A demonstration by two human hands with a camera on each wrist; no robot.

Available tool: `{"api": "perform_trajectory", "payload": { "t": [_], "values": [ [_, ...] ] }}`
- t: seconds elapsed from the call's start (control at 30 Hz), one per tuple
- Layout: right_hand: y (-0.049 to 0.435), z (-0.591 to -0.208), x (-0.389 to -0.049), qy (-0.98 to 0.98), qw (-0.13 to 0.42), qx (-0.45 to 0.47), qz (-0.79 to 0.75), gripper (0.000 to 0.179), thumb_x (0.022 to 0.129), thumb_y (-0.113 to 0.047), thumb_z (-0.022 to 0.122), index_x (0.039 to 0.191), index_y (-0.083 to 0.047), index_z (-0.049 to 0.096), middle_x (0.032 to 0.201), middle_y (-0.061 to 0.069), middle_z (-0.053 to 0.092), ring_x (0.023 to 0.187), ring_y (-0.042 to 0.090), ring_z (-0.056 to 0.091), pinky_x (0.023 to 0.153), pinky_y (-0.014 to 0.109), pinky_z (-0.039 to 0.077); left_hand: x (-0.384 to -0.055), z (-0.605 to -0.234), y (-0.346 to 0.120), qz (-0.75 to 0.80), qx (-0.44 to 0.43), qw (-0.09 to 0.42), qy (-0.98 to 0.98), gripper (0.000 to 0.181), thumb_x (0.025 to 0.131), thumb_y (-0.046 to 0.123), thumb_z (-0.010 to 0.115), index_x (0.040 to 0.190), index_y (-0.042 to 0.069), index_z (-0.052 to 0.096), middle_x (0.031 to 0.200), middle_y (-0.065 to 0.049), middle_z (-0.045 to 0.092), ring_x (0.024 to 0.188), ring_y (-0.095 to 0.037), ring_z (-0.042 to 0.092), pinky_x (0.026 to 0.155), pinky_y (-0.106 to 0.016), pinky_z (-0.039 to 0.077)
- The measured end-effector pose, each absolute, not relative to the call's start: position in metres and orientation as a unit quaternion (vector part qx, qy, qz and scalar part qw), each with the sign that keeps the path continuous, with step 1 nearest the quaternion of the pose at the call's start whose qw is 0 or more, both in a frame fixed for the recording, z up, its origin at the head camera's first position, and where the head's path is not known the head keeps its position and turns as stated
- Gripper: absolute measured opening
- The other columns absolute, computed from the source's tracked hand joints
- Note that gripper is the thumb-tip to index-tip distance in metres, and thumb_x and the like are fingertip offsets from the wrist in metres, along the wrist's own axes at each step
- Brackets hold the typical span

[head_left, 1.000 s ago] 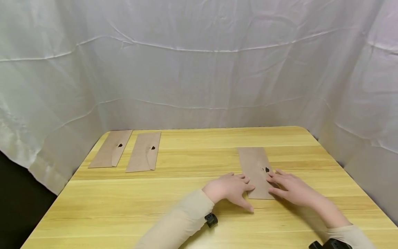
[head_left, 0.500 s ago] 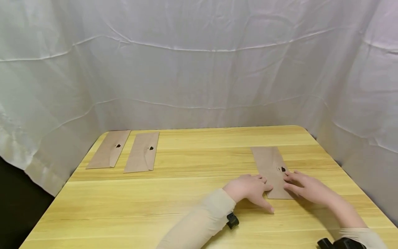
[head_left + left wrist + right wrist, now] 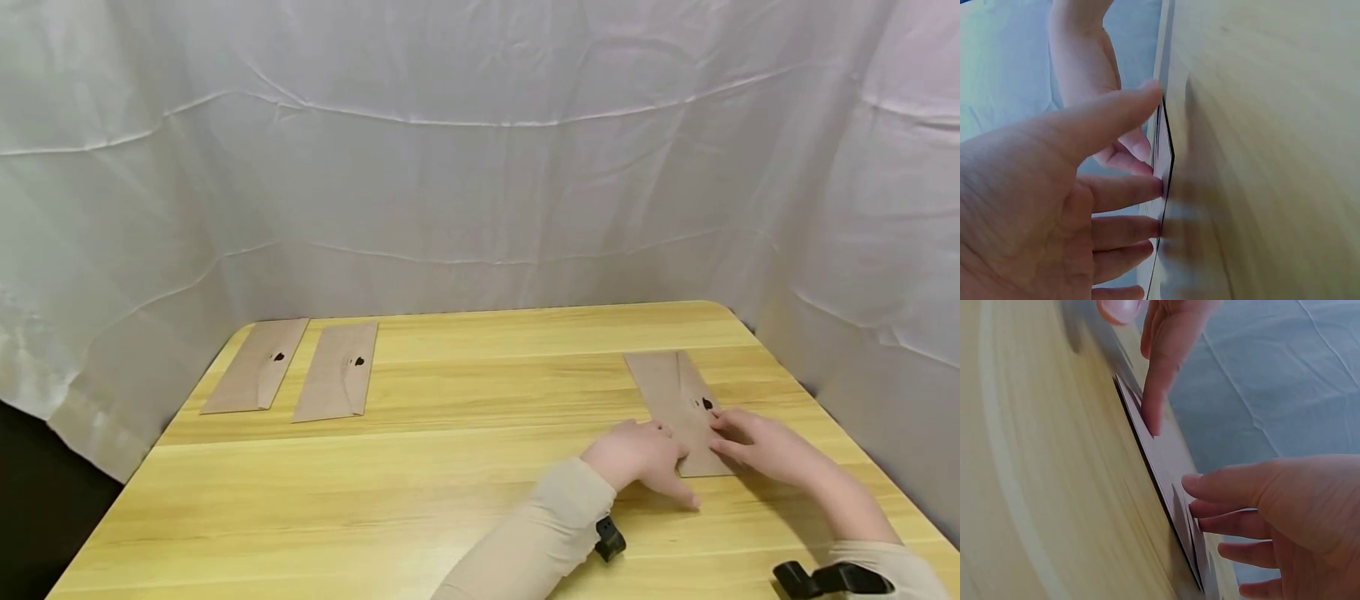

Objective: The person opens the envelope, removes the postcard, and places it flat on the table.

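Note:
A light brown envelope [image 3: 663, 379] with a small black mark near its flap lies flat on the table at the right in the head view. My left hand [image 3: 643, 457] rests on its left side, fingers extended and thumb spread away over the wood. On the flap side, my right hand [image 3: 776, 450] touches the envelope with thumb and fingertips. The left wrist view has the straight left fingers [image 3: 1125, 192] right at the envelope's edge. In the right wrist view, the right thumb [image 3: 1222, 486] lies against the envelope [image 3: 1169, 456], and a left finger presses its upper part.
Two matching envelopes, one at the far left [image 3: 251, 371] and another beside it [image 3: 333, 375], lie side by side at the table's back left. White curtains [image 3: 480, 183] hang around the back and sides of the wooden table [image 3: 375, 508].
Both hands and the envelope between them have slid to the right across the table, both hands staying on it. The two envelopes at the left lie as before; the head view has shifted slightly.

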State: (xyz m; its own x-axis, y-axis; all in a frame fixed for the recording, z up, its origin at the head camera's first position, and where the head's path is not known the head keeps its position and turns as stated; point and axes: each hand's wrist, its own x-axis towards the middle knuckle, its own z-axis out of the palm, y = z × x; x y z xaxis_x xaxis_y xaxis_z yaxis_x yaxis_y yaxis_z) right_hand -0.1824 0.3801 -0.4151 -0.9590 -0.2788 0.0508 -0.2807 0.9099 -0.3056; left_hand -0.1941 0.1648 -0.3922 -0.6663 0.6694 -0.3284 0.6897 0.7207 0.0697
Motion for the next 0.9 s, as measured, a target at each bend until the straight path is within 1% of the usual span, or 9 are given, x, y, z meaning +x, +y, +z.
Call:
{"api": "perform_trajectory", "payload": {
  "t": [0.13,0.27,0.33,0.47,0.6,0.77,0.9],
  "values": [
    [0.384,-0.417,-0.185,-0.979,0.008,0.137,0.149,0.033,0.089,-0.022,0.070,0.111,0.001,0.065,0.119,0.027,0.064,0.112,0.049,0.058,0.090,0.062,0.045,-0.194,-0.394,0.173,-0.043,0.364,0.158,0.917,0.064,0.082,0.073,0.055,0.140,0.049,0.043,0.145,0.028,0.041,0.140,0.006,0.031,0.116,-0.027,0.028],
    [0.388,-0.420,-0.189,-0.982,0.012,0.139,0.129,0.043,0.089,-0.019,0.069,0.122,0.006,0.059,0.120,0.030,0.062,0.113,0.051,0.056,0.091,0.063,0.045,-0.195,-0.395,0.177,-0.044,0.361,0.156,0.918,0.062,0.082,0.073,0.055,0.139,0.050,0.044,0.145,0.028,0.041,0.140,0.006,0.030,0.117,-0.028,0.027],
    [0.388,-0.423,-0.191,-0.983,0.017,0.144,0.114,0.047,0.090,-0.017,0.067,0.128,0.007,0.055,0.123,0.033,0.059,0.113,0.052,0.056,0.091,0.063,0.044,-0.195,-0.395,0.176,-0.042,0.361,0.155,0.918,0.060,0.082,0.072,0.056,0.137,0.050,0.045,0.144,0.028,0.042,0.139,0.007,0.031,0.116,-0.028,0.028],
    [0.385,-0.426,-0.194,-0.985,0.026,0.147,0.086,0.049,0.092,-0.015,0.064,0.134,0.006,0.051,0.128,0.034,0.056,0.115,0.052,0.055,0.093,0.063,0.044,-0.194,-0.394,0.176,-0.047,0.362,0.151,0.919,0.057,0.083,0.072,0.056,0.135,0.050,0.048,0.142,0.029,0.043,0.136,0.008,0.033,0.114,-0.027,0.030],
    [0.379,-0.425,-0.197,-0.986,0.036,0.152,0.064,0.047,0.091,-0.014,0.063,0.134,0.004,0.052,0.131,0.033,0.055,0.116,0.051,0.055,0.092,0.063,0.045,-0.194,-0.394,0.176,-0.053,0.360,0.149,0.919,0.056,0.083,0.072,0.055,0.134,0.050,0.048,0.142,0.030,0.043,0.136,0.009,0.032,0.114,-0.026,0.029],
    [0.371,-0.423,-0.200,-0.985,0.044,0.159,0.045,0.045,0.091,-0.009,0.061,0.133,0.004,0.054,0.132,0.031,0.055,0.114,0.049,0.057,0.090,0.062,0.047,-0.193,-0.394,0.177,-0.062,0.360,0.155,0.918,0.058,0.084,0.073,0.053,0.138,0.053,0.042,0.146,0.030,0.038,0.139,0.009,0.027,0.117,-0.027,0.026],
    [0.367,-0.422,-0.203,-0.985,0.040,0.163,0.035,0.045,0.090,-0.006,0.060,0.133,0.005,0.054,0.134,0.030,0.053,0.113,0.050,0.057,0.088,0.061,0.048,-0.193,-0.395,0.178,-0.069,0.361,0.154,0.917,0.058,0.086,0.072,0.051,0.140,0.054,0.038,0.148,0.029,0.035,0.141,0.009,0.025,0.116,-0.027,0.027]
  ]
}}
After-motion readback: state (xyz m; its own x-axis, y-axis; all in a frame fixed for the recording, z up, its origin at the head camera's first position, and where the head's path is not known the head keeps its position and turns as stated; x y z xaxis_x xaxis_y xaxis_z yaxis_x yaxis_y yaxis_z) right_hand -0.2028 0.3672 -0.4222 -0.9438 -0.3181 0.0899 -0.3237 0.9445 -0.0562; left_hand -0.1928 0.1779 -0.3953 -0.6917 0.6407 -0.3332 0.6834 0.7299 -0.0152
